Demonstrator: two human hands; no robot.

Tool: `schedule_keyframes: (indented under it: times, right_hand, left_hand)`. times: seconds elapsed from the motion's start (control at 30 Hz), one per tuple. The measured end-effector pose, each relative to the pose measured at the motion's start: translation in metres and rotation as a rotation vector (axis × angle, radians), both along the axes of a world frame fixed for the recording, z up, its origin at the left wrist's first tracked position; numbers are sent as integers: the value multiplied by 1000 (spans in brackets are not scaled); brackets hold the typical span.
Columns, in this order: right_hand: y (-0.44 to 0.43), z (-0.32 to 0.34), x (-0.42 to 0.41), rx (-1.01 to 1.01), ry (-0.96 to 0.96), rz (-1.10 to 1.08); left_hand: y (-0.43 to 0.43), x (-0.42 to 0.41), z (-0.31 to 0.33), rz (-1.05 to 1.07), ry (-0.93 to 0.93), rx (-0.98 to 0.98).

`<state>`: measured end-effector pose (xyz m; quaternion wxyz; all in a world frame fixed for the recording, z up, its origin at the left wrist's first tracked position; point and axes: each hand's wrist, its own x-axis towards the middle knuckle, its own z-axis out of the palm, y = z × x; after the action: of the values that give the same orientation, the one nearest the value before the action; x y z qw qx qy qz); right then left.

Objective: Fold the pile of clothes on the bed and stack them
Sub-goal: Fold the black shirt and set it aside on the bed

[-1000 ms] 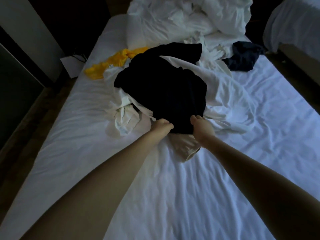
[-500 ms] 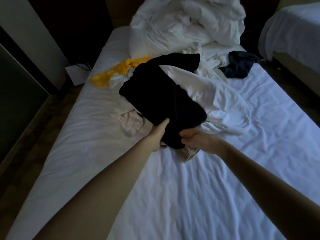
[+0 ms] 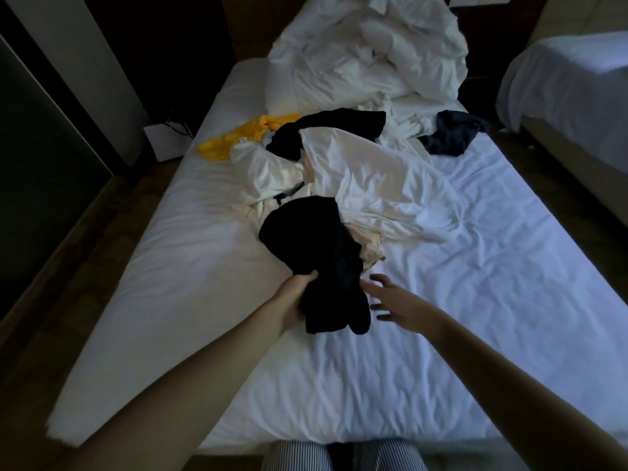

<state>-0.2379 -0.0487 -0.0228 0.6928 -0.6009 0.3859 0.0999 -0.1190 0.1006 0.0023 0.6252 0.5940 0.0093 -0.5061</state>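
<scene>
A bunched black garment hangs from my left hand, which grips its left side just above the white bed. My right hand hovers beside the garment's lower right edge with fingers spread, holding nothing. Behind lies the pile: a white garment, a cream piece, another black garment and a yellow one. A dark navy garment lies apart at the far right.
A crumpled white duvet fills the head of the bed. A second bed stands at the right across a dark gap. A white box with a cable sits on the floor at the left.
The black garment has been pulled off the pile toward me and now hangs from my left hand. My right hand has let go of it and opened.
</scene>
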Motion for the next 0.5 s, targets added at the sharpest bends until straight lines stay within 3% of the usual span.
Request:
schedule_keyframes:
  times: [0.07,0.17,0.27,0.33,0.4,0.5]
  right_hand:
    - [14,-10,-10,158,46,-65]
    - [42,-22,-19,448,-29,-176]
    - [65,-29,-23,551,-152,-409]
    - [67,-26,-30,466,-233,-573]
    - [59,-16,-42,178,-267,-628]
    - [51,11,-57,-181,-318,-502]
  left_hand:
    - [12,-9,10,-49,-16,-13]
    - [26,-21,21,-102,-50,-15]
    - [45,-30,29,-149,-64,17]
    - [58,-31,28,-152,-96,107]
    - [73,-28,21,-186,-171,264]
    - [88,-32,14,-304,-213,419]
